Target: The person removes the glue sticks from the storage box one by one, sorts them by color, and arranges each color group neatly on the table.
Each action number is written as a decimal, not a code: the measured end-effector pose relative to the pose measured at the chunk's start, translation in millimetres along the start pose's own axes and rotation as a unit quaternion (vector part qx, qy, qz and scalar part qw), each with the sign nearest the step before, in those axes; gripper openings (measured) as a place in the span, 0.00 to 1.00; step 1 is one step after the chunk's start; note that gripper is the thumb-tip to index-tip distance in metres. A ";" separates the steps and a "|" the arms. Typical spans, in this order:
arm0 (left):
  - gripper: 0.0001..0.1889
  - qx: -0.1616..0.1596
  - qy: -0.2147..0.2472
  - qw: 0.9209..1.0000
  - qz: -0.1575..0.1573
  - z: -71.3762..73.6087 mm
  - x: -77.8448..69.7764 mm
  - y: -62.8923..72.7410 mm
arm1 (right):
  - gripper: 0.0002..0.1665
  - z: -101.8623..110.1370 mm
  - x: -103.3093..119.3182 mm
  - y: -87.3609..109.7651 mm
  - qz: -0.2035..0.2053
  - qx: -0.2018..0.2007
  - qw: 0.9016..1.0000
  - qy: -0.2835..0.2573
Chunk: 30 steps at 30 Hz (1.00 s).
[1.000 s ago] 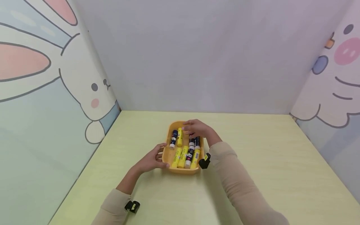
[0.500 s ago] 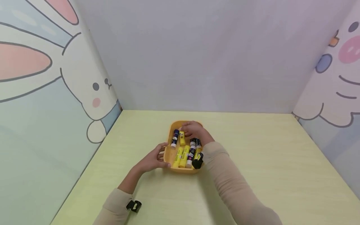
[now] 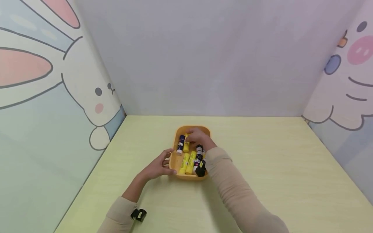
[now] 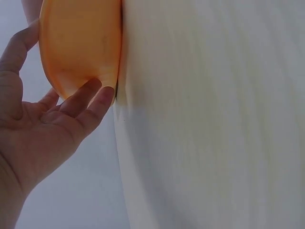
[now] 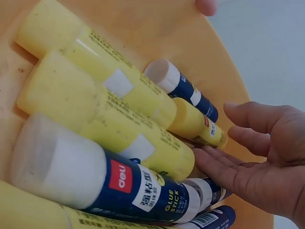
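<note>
An orange tray (image 3: 174, 160) holding several yellow and dark-blue glue sticks sits on the table. My left hand (image 3: 156, 165) grips its near left corner; in the left wrist view, fingertips meet the outer wall. My right hand (image 3: 197, 136) is inside the far half, its fingers around the far end of a yellow glue stick (image 5: 194, 121). Left of that lies a dark-blue glue stick (image 3: 180, 144) with a white cap. Nearer me, two larger yellow glue sticks (image 3: 184, 163) lie beside a blue Deli glue stick (image 5: 128, 179). My right forearm hides part of the tray's right side.
The pale wooden table (image 3: 262, 161) surrounds the tray. A grey wall (image 3: 204, 64) stands behind it, and side panels with a cartoon rabbit (image 3: 84, 81) and a pink-nosed cartoon figure (image 3: 346, 74) flank the table. Each sleeve carries a black clip-like device (image 3: 138, 215).
My right hand has moved left and lower within the tray. The far yellow glue stick shifted right, then back left beside the blue one. My left hand keeps its place on the tray.
</note>
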State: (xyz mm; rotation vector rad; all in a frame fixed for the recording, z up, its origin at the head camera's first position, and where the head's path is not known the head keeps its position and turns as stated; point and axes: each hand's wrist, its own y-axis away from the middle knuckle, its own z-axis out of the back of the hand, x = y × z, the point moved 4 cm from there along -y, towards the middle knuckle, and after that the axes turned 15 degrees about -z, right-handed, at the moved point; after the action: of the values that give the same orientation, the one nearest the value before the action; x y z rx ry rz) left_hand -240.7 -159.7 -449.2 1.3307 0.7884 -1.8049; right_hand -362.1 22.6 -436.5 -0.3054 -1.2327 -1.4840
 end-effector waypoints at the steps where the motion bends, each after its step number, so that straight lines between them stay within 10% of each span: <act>1: 0.46 0.000 0.000 1.000 -0.001 -0.1 0.2 -0.2 | 0.32 0.0 0.0 -0.2 -0.001 -0.008 1.000 0.001; 9: 0.46 0.004 -0.004 1.000 -0.001 0.1 1.4 -1.6 | 0.18 0.3 2.6 2.8 -0.011 -0.030 0.999 -0.008; 17: 0.45 0.008 0.003 1.000 -0.005 1.0 2.9 -0.8 | 0.32 -9.0 6.7 7.7 -0.036 -0.033 0.998 -0.029; 30: 0.45 0.011 0.003 1.000 -0.010 1.6 1.2 -0.4 | 0.27 -7.9 5.3 3.6 -0.049 -0.063 0.997 0.019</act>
State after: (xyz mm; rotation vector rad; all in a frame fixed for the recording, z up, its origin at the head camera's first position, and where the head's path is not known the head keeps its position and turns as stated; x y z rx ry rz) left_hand -242.1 -161.1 -449.9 1.3472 0.7904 -1.8304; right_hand -357.5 13.9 -434.0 -0.3041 -1.1399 -1.6485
